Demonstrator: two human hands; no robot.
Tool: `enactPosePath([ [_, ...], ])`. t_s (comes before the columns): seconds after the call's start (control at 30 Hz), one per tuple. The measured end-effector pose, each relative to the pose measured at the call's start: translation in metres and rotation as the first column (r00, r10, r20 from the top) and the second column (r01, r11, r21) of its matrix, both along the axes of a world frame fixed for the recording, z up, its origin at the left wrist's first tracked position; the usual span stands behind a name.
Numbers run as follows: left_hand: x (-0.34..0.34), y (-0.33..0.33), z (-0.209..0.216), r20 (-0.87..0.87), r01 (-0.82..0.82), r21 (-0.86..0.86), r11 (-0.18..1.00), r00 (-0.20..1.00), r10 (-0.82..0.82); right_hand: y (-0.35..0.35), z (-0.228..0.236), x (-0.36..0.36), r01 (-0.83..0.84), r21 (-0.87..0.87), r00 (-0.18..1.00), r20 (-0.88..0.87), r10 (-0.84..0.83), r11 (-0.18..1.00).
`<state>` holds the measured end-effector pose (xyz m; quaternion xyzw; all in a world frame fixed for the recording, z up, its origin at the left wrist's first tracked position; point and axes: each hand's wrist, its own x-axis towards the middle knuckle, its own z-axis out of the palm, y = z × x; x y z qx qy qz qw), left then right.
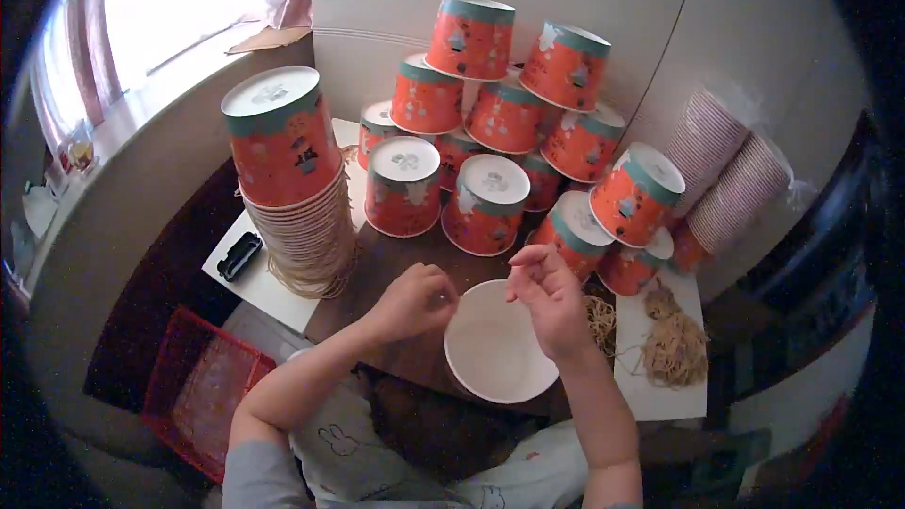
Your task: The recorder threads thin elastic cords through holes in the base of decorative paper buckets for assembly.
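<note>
The white bowl [497, 351] sits between left hand [415, 299] and right hand [547, 297], both pinched on nothing visible; steady its rim, I'd say.

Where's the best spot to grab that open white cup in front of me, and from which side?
Probably the rim of the white cup, pinched from above at its near edge. It sits mouth up between the left hand and right hand, so the rim is exposed, while the stacked orange cups crowd its far side.
</note>
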<state>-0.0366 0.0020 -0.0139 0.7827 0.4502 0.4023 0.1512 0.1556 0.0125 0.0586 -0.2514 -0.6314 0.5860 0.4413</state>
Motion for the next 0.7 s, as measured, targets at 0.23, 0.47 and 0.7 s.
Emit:
enactPosePath([
  [0.23,-0.001,0.001,-0.011,0.233,0.105,-0.288,0.952,0.972,-0.037,-0.004,0.009,0.009,-0.026,0.068,0.991,-0.131,0.035,0.997],
  [0.47,0.001,-0.004,0.001,0.243,0.120,-0.312,0.942,0.969,-0.043,-0.013,0.028,0.014,-0.063,0.013,0.989,-0.134,0.064,0.998],
  [0.7,0.004,-0.004,0.003,0.106,0.029,-0.218,0.976,0.994,-0.006,-0.017,0.031,0.017,-0.007,0.007,0.990,-0.143,0.008,1.000],
])
